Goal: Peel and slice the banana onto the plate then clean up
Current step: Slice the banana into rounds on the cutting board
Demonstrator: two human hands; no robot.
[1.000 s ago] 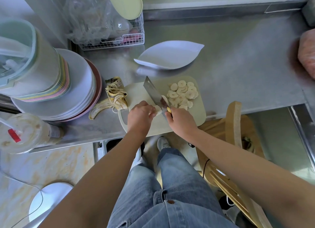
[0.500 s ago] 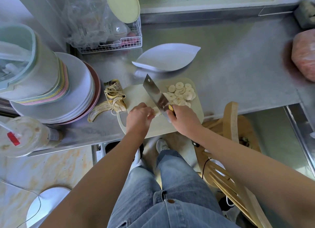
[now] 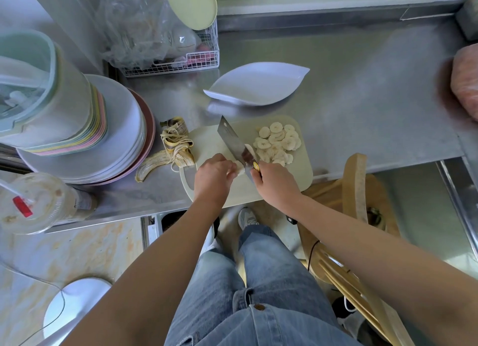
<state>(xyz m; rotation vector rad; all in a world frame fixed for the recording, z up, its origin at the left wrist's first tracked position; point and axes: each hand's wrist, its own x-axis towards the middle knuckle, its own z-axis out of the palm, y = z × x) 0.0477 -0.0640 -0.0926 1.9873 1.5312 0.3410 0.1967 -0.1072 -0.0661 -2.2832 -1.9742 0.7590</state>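
A short banana stub (image 3: 240,168) is pinched on the cutting board (image 3: 207,141) by the fingers of the left hand (image 3: 212,175). A cleaver (image 3: 232,141) is gripped by the right hand (image 3: 274,183), fingers clamped on its handle, blade against the stub. Cut slices (image 3: 278,144) are piled at the board's far right. An empty white plate (image 3: 256,84) is seen farther away on the counter (image 3: 362,100). The peel (image 3: 170,149) is left of the board.
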